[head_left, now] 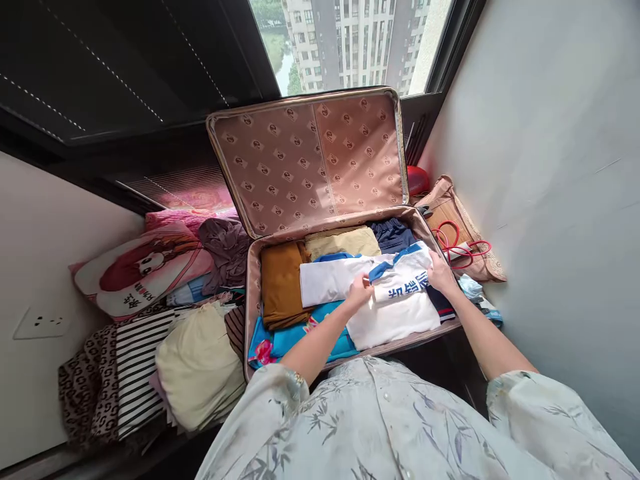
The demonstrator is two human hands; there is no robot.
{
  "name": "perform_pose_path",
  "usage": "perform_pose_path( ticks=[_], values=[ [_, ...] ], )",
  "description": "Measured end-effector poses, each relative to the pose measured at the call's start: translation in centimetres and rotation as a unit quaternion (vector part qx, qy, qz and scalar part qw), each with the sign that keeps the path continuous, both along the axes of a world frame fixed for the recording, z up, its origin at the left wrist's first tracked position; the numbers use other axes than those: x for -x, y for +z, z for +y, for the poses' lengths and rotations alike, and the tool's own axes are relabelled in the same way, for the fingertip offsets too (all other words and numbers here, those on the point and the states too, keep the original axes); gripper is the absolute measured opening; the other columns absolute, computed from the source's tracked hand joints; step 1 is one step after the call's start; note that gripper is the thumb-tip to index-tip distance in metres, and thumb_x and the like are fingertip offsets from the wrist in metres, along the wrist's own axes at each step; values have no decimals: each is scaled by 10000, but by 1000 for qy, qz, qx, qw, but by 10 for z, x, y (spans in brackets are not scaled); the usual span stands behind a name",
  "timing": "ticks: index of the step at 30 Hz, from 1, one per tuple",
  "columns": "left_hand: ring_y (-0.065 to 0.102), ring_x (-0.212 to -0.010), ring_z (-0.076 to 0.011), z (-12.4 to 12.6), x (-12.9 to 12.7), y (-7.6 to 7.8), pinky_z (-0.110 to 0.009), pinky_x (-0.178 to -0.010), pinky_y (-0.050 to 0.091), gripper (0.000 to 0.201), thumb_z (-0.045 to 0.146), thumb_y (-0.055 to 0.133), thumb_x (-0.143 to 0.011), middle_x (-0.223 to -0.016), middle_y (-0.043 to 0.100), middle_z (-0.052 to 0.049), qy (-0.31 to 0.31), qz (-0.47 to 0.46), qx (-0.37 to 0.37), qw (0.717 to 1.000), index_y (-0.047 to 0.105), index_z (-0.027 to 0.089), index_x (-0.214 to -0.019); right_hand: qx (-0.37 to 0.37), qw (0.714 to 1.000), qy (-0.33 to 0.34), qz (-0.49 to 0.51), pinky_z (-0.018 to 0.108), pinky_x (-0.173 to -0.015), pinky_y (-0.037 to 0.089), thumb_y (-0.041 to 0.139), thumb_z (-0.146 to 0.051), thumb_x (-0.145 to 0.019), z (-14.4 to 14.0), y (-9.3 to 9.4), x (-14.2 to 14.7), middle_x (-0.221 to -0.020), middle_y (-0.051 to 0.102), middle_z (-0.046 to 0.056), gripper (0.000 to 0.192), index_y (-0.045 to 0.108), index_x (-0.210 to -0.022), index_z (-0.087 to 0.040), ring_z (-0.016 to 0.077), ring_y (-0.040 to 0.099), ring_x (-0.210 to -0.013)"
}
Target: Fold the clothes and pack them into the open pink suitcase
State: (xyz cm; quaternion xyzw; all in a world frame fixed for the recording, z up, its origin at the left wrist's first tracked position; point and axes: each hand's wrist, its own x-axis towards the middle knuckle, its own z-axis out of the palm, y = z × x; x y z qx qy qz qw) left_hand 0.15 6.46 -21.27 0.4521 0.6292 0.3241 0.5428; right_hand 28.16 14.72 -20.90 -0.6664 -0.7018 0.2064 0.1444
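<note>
Both my hands grip a folded white shirt [400, 283] with a blue collar band and dark blue lettering, over the right part of an open suitcase [253, 287]. My left hand [361, 288] has its fingers closed on the shirt's left edge. At the right edge, my right hand [440, 272] pinches the fabric. Beneath it lies another white garment [395, 327]. Around them in the case are a folded white piece [323, 283], brown clothing [283, 283], beige clothing [345, 241], navy clothing [390, 235] and a bright blue flowered garment [295, 339].
The patterned suitcase lid [290, 167] stands raised against the window. To the left are a pink cartoon cushion [150, 267], a striped garment [143, 360] and a pale yellow garment pile [200, 363]. On the right, a red cord [463, 250] lies on a brown bag [440, 213] beside the wall.
</note>
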Motion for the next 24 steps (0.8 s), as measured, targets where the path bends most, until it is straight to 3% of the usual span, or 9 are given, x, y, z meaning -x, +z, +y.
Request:
perform_pose_path(
  ticks=[2, 4, 5, 8, 10, 13, 16, 19, 24],
  values=[
    [577, -1292, -340, 5, -16, -3, -490, -1086, 465, 496, 131, 686, -813, -1325, 635, -190, 14, 91, -33, 995, 620, 151, -1304, -12, 991, 26, -129, 482, -980, 487, 501, -105, -826, -14, -5, 3, -1305, 621, 272, 667, 507, -1492, -71, 348, 606, -1138],
    [369, -1495, -368, 2, -27, -6, -546, -1226, 307, 616, 158, 686, -849, -1572, 456, -182, -29, 204, -106, 973, 546, 196, -1448, -45, 975, 51, -210, 540, -1027, 439, 489, -123, -880, -31, -11, 13, -1459, 511, 294, 647, 491, -1528, -130, 408, 515, -1291],
    [269, -1549, -377, 0, -31, -9, -567, -1257, 240, 657, 206, 688, -877, -1652, 357, -156, -69, 276, -156, 946, 502, 227, -1506, -68, 969, 59, -231, 567, -1062, 402, 491, -145, -903, -39, -15, 18, -1544, 437, 279, 639, 481, -1542, -167, 432, 434, -1380],
    [98, -1591, -426, -4, -34, -29, -642, -1261, 153, 762, 419, 685, -925, -1732, 169, -132, -203, 456, -255, 828, 384, 257, -1606, -111, 961, 83, -239, 602, -1148, 293, 541, -264, -945, -48, -31, 27, -1684, 265, 192, 660, 411, -1593, -248, 452, 180, -1534],
    [60, -1588, -453, -2, -29, -50, -674, -1246, 141, 828, 520, 684, -915, -1736, 125, -156, -263, 490, -239, 796, 356, 248, -1625, -97, 964, 92, -228, 601, -1167, 268, 550, -384, -966, -42, -45, 27, -1712, 218, 157, 683, 369, -1617, -281, 449, 116, -1557],
    [42, -1586, -459, 0, -21, -81, -685, -1241, 114, 882, 587, 684, -895, -1737, 104, -159, -321, 491, -198, 785, 326, 280, -1640, -11, 971, 78, -224, 600, -1179, 268, 459, -538, -1001, -26, -70, 22, -1740, 122, 138, 707, 298, -1647, -300, 432, 112, -1569],
    [-3, -1589, -448, 1, -18, -96, -692, -1240, 55, 880, 586, 670, -902, -1744, 64, -138, -334, 481, -182, 790, 293, 313, -1649, 73, 967, 69, -233, 599, -1185, 276, 382, -585, -1017, -14, -90, 18, -1753, 41, 116, 715, 212, -1665, -332, 401, 118, -1582],
    [-34, -1587, -452, 4, -20, -93, -707, -1228, 28, 882, 574, 661, -910, -1742, 27, -157, -343, 464, -162, 801, 279, 296, -1654, 85, 965, 73, -239, 602, -1188, 273, 362, -617, -1012, -11, -99, 17, -1753, 33, 121, 751, 123, -1672, -349, 393, 127, -1584],
    [-7, -1574, -498, 12, -19, -64, -741, -1199, 100, 922, 575, 743, -839, -1737, 52, -189, -363, 393, -132, 834, 365, 264, -1621, 85, 964, 85, -239, 605, -1183, 272, 308, -613, -1020, -9, -98, 12, -1750, 56, 132, 742, 108, -1676, -330, 393, 140, -1578]
  ],
)
